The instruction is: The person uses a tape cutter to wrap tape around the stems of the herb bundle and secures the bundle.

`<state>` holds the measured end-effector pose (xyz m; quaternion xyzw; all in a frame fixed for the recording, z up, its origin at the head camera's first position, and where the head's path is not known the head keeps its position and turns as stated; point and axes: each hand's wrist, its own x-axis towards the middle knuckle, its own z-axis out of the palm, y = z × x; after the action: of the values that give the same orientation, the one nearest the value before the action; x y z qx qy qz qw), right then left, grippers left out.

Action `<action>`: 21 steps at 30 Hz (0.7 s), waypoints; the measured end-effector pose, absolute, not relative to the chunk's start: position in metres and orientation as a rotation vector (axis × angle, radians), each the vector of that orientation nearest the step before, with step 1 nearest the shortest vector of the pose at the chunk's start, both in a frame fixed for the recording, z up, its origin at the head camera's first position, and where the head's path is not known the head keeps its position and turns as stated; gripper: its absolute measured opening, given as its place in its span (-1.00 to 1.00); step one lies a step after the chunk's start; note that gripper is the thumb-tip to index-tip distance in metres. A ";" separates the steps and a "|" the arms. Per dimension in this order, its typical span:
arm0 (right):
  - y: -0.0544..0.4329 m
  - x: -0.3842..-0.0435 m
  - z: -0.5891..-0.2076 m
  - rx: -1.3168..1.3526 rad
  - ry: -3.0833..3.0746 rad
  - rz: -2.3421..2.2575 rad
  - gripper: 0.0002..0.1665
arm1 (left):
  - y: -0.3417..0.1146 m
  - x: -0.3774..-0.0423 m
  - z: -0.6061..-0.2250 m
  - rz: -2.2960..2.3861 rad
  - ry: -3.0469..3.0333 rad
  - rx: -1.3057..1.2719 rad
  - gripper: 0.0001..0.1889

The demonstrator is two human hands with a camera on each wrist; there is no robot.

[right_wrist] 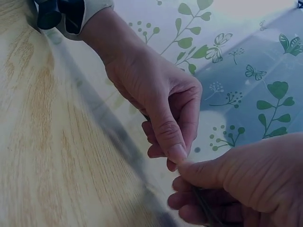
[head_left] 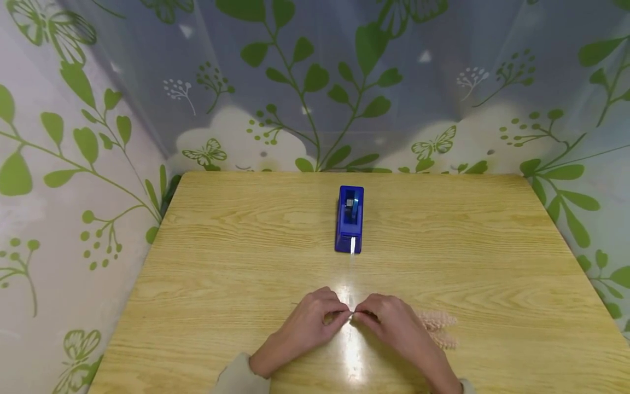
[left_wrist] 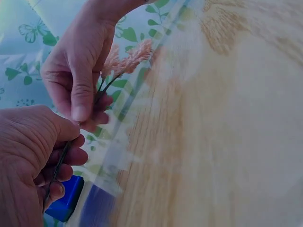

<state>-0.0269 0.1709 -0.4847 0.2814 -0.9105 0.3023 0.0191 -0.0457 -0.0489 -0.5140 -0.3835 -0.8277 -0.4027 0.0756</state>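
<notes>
In the head view my left hand [head_left: 311, 318] and right hand [head_left: 397, 324] meet fingertip to fingertip low over the table. Both pinch the thin dark stems [left_wrist: 58, 166] of artificial flower sprigs, which run along the fingers of the left hand in the left wrist view. Fluffy pink flower heads [left_wrist: 135, 57] stick out past the right hand; from above, the pink heads [head_left: 445, 317] show to its right. The spot where thumbs and forefingers come together is mostly hidden by the fingers.
A blue tape dispenser [head_left: 350, 227] stands farther back on the wooden table [head_left: 236, 235], a pale tape end [head_left: 353, 245] at its front. Leaf-patterned curtains [head_left: 315, 82] border the table's back and sides.
</notes>
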 end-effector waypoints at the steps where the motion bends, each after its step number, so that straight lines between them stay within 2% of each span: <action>1: 0.171 -0.027 -0.484 0.884 -2.842 0.937 -0.95 | -0.049 -0.046 -0.515 -1.203 -2.465 -1.161 -0.96; 8: 0.171 -0.028 -0.481 0.969 -2.850 0.866 -0.83 | -0.050 -0.048 -0.517 -1.185 -2.414 -1.182 -0.96; 21: 0.172 -0.032 -0.485 1.021 -2.681 0.723 -0.96 | -0.049 -0.047 -0.516 -1.192 -2.441 -1.149 -0.96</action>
<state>-0.0320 0.1716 -0.4854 0.3436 -0.9024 0.2433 0.0914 -0.0467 -0.0492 -0.5164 -0.3878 -0.8238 -0.4022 0.0958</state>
